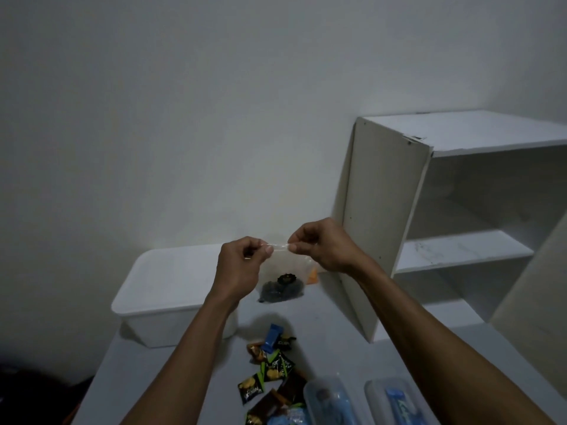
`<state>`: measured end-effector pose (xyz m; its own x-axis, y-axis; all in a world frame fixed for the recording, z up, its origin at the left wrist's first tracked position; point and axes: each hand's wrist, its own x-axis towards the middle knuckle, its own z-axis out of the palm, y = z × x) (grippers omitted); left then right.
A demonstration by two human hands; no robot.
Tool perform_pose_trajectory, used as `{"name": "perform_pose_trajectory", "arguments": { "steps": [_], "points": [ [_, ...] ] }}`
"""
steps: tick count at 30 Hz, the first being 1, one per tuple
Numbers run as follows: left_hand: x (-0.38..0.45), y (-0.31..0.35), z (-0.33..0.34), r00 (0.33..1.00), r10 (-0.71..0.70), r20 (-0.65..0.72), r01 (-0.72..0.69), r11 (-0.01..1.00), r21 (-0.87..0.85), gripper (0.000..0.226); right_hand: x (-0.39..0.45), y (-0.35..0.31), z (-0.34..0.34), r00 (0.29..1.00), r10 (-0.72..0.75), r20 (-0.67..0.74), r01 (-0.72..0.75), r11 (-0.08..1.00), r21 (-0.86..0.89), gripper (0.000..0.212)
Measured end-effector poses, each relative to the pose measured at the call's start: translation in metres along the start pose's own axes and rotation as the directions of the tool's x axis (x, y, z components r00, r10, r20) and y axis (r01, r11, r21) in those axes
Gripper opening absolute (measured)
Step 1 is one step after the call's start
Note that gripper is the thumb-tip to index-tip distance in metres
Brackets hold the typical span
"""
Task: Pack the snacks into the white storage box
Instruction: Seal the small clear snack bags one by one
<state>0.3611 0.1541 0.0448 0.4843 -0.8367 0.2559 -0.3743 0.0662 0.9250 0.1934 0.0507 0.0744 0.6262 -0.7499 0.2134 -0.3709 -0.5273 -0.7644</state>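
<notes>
A clear plastic bag [280, 271], holding what seem to be dark snacks, is pinched at its top edge by the left hand [242, 265] and the right hand [322, 246] above the white storage box [159, 289].

The scene is dimly lit, with a grey cast throughout. A brighter patch is seen on the wall [171, 216] just above the box [159, 286]. Soft shadows are cast inside the shelf [460, 210]. Straight edges are bowed by the wide lens. Fine detail is softened by noise.
</notes>
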Motion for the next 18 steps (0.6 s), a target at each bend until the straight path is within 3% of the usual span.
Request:
{"name": "perform_pose_trajectory", "arguments": {
  "steps": [7, 11, 15, 18],
  "points": [
    [0.002, 0.008, 0.004, 1.000, 0.008, 0.029, -0.007, 0.999, -0.031, 0.007, -0.003, 0.000, -0.012, 0.998, 0.005, -0.057, -0.002, 0.998, 0.061, 0.009],
    [0.001, 0.014, 0.018, 1.000, 0.003, 0.015, -0.003, 1.000, -0.030, 0.009, 0.001, -0.001, -0.023, 0.999, -0.045, 0.010, 0.046, 0.994, -0.103, 0.018],
    [0.000, 0.020, 0.032, 1.000, -0.003, -0.015, 0.003, 1.000, 0.017, 0.009, 0.007, -0.004, -0.027, 0.993, -0.064, 0.097, 0.089, 0.957, -0.277, 0.011],
    [0.002, 0.025, 0.036, 0.999, -0.005, -0.038, 0.007, 0.999, 0.036, 0.010, 0.010, -0.006, -0.030, 0.990, -0.077, 0.114, 0.110, 0.943, -0.315, 0.011]
  ]
}}
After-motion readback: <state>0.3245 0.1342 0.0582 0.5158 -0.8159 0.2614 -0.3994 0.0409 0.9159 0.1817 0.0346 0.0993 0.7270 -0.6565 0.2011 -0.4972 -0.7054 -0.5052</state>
